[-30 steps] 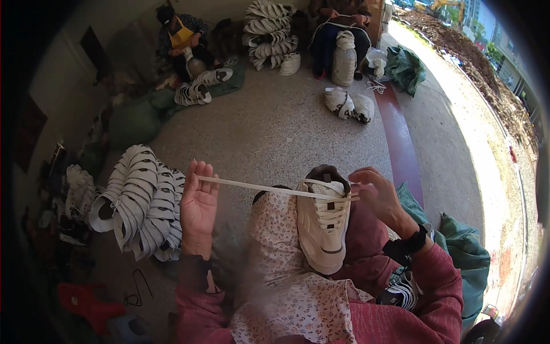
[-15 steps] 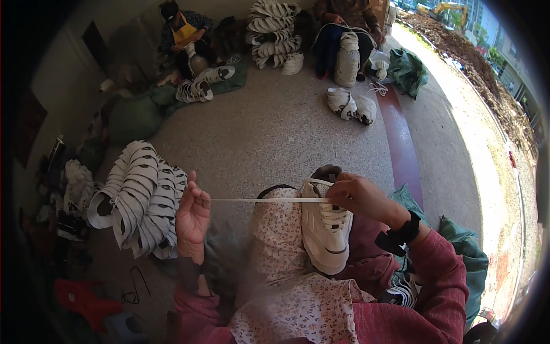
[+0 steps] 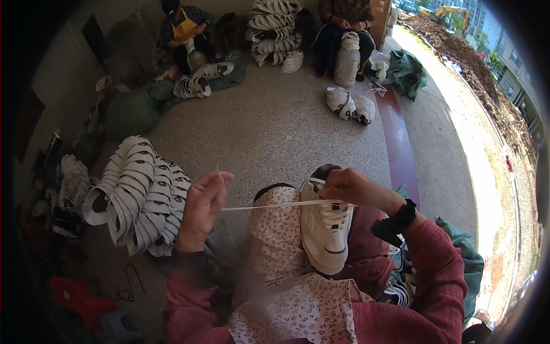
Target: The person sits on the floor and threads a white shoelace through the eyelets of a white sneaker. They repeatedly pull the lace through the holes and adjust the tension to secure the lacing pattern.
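A white sneaker [image 3: 325, 243] rests on my lap against my patterned apron, toe toward me, its upper part laced. A flat white shoelace [image 3: 269, 205] runs nearly level across the apron and the shoe, stretched between my two hands. My left hand [image 3: 203, 207], at the left end, is closed with its fingers pressed together on the lace; a thin tip seems to stick up above the fingers. Over the shoe's collar and upper eyelets, my right hand [image 3: 356, 189] pinches the lace, its fingertips partly hidden behind the knuckles.
Stacked white shoe uppers [image 3: 137, 195] stand at my left. A red stool [image 3: 80, 298] is at lower left. Green sacks [image 3: 458, 241] lie at my right. Two people sit at the back beside more stacked uppers [image 3: 275, 31]; a shoe pair [image 3: 350, 106] lies on the floor.
My left hand has turned and its raised fingers have folded together, moving slightly right. My right hand has barely shifted, and the lace stays stretched. Both people at the back have moved their hands.
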Action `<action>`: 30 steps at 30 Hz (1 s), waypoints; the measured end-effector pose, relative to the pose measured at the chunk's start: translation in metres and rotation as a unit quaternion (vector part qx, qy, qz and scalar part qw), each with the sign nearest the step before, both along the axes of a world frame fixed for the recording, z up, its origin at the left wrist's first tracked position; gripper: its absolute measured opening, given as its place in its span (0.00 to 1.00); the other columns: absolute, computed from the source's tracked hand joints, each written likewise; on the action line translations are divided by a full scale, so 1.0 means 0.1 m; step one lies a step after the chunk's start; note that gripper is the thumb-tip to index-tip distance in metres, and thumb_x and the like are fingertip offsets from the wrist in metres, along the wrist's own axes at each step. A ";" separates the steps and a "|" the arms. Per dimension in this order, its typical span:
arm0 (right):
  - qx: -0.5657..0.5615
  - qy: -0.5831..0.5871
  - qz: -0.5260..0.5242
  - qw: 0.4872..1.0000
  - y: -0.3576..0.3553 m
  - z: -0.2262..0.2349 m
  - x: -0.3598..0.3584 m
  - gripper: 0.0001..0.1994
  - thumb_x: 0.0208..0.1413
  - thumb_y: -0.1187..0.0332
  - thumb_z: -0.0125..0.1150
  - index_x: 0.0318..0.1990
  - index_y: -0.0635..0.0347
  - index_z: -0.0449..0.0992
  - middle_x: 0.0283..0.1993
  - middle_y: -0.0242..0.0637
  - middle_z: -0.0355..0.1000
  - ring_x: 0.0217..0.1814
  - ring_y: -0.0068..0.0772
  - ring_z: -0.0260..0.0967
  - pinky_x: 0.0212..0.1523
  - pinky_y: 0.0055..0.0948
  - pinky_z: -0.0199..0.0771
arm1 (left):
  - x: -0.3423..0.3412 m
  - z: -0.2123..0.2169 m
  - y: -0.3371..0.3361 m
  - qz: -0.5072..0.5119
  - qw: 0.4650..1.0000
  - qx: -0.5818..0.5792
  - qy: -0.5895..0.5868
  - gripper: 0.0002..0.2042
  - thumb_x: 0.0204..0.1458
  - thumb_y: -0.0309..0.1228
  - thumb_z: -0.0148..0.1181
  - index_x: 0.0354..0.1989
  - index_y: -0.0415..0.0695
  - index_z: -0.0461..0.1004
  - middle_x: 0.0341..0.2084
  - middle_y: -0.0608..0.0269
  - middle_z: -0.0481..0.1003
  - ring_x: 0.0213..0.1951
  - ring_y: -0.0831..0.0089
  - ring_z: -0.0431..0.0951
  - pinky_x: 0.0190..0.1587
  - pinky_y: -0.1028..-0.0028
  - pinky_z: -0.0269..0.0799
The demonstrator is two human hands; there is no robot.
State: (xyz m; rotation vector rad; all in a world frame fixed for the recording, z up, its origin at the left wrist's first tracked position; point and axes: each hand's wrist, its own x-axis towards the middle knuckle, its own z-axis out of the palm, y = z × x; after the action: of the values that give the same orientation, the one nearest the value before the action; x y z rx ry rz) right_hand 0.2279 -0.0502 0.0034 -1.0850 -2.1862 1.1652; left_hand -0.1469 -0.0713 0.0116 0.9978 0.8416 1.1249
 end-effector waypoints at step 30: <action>0.004 -0.011 -0.027 1.000 0.09 -0.09 -0.11 0.09 0.43 0.75 0.69 0.35 0.61 0.82 0.34 0.35 0.76 0.38 0.29 0.75 0.39 0.28 0.74 | 1.61 -0.38 -0.09 0.021 0.777 0.373 0.507 0.08 0.53 0.29 0.58 0.26 0.39 0.74 0.20 0.47 0.75 0.26 0.48 0.79 0.29 0.58 0.72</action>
State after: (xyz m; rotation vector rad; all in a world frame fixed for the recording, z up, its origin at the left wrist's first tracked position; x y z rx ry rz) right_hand 0.2165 -0.0411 -0.0054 -1.1500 -2.1626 1.1249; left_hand 0.0145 -0.0805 -0.0267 2.3857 1.2755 0.9070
